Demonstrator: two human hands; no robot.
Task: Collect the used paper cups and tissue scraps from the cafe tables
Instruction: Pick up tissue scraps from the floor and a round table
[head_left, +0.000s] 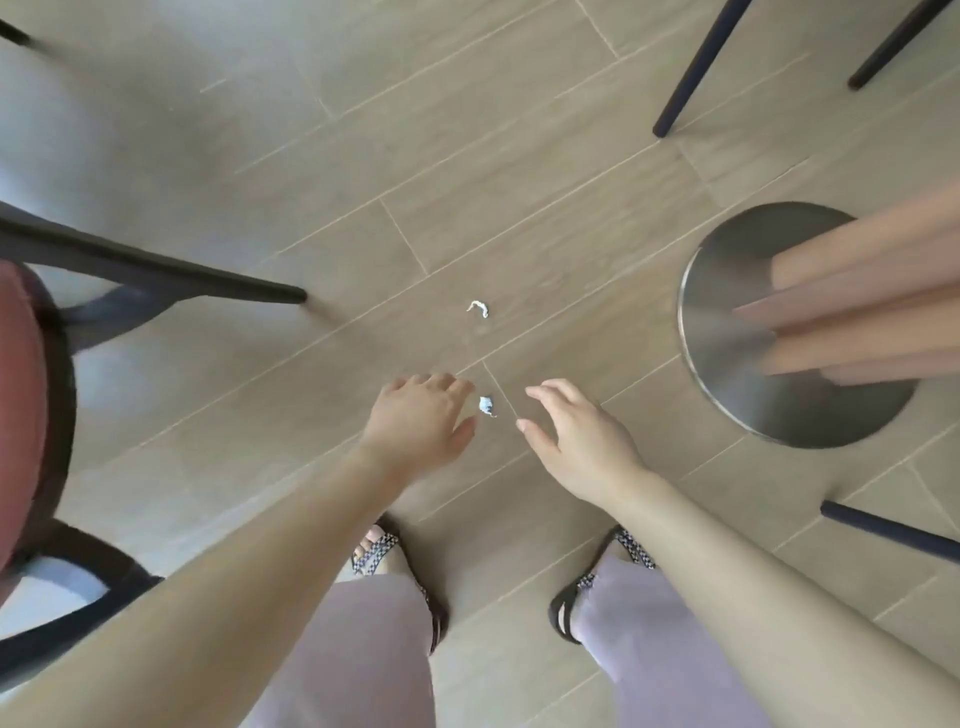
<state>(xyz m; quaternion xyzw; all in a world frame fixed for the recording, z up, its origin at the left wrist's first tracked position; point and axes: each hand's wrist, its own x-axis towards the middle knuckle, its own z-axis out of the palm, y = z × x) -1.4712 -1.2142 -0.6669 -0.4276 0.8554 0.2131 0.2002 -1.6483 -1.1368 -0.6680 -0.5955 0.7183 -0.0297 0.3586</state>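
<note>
White scrap (487, 406) — plank floor (467, 156) all round

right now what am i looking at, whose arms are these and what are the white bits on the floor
This is one picture from a camera worn on a person's head, looking down. No machine: the arms are that person's own. The left hand and right hand reach toward the floor, fingers relaxed, holding nothing. Between them lies a small white tissue scrap; a second scrap lies farther out. A round metal table base stands at the right, a dark chair leg at the left.
</note>
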